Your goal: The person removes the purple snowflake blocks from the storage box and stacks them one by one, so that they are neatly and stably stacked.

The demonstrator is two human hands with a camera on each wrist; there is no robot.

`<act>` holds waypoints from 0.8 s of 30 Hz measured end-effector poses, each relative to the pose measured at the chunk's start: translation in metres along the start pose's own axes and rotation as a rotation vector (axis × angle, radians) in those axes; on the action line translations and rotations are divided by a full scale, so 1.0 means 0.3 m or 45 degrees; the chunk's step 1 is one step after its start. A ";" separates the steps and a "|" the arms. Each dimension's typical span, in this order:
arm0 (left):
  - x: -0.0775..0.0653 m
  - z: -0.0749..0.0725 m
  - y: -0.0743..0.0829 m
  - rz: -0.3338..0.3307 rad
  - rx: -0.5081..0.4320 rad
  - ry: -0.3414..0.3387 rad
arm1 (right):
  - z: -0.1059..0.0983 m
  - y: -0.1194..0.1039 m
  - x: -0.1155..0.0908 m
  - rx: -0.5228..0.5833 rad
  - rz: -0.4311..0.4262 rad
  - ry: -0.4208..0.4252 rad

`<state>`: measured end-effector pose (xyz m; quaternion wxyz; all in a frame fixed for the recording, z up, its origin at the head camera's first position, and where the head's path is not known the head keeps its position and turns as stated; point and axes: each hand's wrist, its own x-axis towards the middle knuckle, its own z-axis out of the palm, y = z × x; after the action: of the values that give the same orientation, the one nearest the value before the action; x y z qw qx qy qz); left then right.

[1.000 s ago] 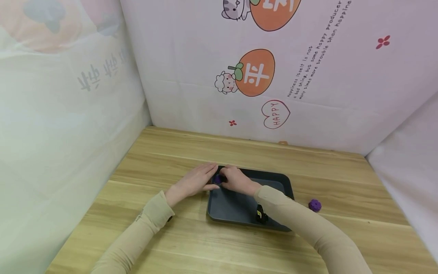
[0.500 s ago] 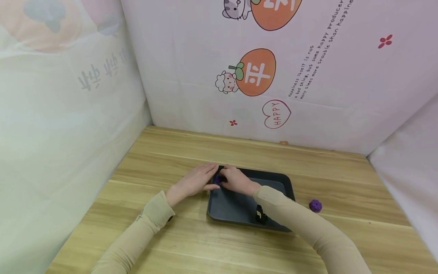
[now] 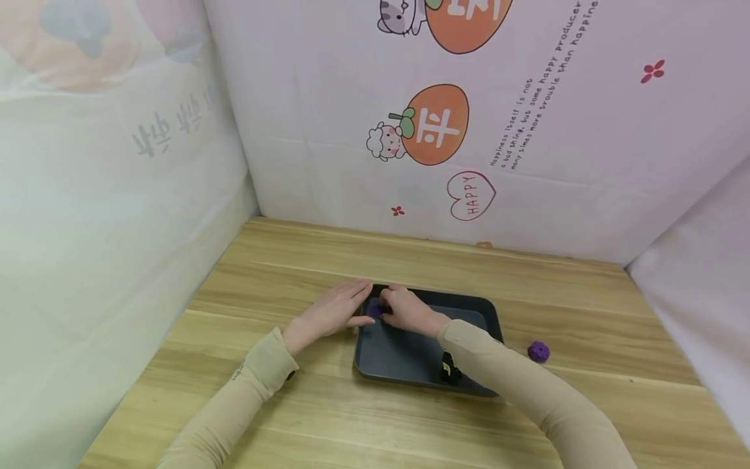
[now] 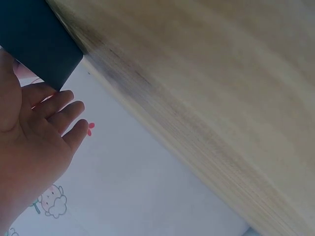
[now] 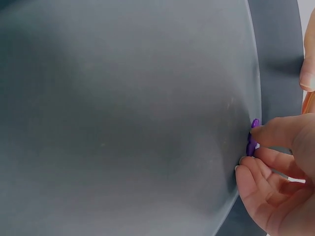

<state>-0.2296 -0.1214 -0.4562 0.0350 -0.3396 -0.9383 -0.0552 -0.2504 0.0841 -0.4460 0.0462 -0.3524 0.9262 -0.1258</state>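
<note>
In the head view, a dark grey baking tray [image 3: 404, 352] lies on the wooden table. My right hand [image 3: 413, 312] reaches into its far left corner, thumb and fingers around a small purple piece [image 3: 375, 309]. The right wrist view shows this as a thin purple disc [image 5: 252, 139] seen edge-on, pinched at the fingertips close to the tray wall [image 5: 280, 59]. My left hand [image 3: 331, 309] is at the tray's left side, fingers extended, thumb apart. From the left wrist view, its fingers [image 4: 59, 105] are beside the tray's corner [image 4: 44, 34].
A purple flower-shaped piece [image 3: 538, 352] rests on the table right of the tray. My right sleeve [image 3: 521, 371] crosses over the tray's right part, with a black wrist strap [image 3: 449, 370] under it. White printed sheets [image 3: 328, 130] stand behind and at the sides.
My right hand has shifted slightly right, and more of the purple piece shows beside its fingertips. My left hand stays where it was at the tray's left side.
</note>
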 end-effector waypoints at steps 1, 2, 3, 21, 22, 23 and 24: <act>-0.001 0.000 0.000 0.000 0.000 0.002 | -0.002 0.001 -0.003 0.009 0.013 -0.009; -0.001 0.000 -0.001 0.001 -0.001 0.006 | -0.004 0.003 -0.006 0.020 0.020 -0.016; -0.002 0.000 -0.001 0.002 -0.005 0.011 | -0.007 0.004 -0.009 0.032 0.022 -0.016; -0.002 -0.010 0.010 0.002 -0.042 0.010 | -0.041 0.059 -0.067 0.132 0.045 -0.034; -0.001 -0.010 0.010 0.004 -0.042 0.014 | -0.044 0.062 -0.072 0.133 0.048 -0.038; -0.001 -0.009 0.009 0.006 -0.039 0.017 | -0.047 0.065 -0.075 0.134 0.049 -0.040; -0.001 -0.009 0.009 0.007 -0.038 0.019 | -0.051 0.067 -0.079 0.135 0.048 -0.042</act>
<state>-0.2274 -0.1199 -0.4532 0.0372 -0.3424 -0.9361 -0.0717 -0.2482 0.1175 -0.4368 0.0824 -0.3341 0.9238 -0.1682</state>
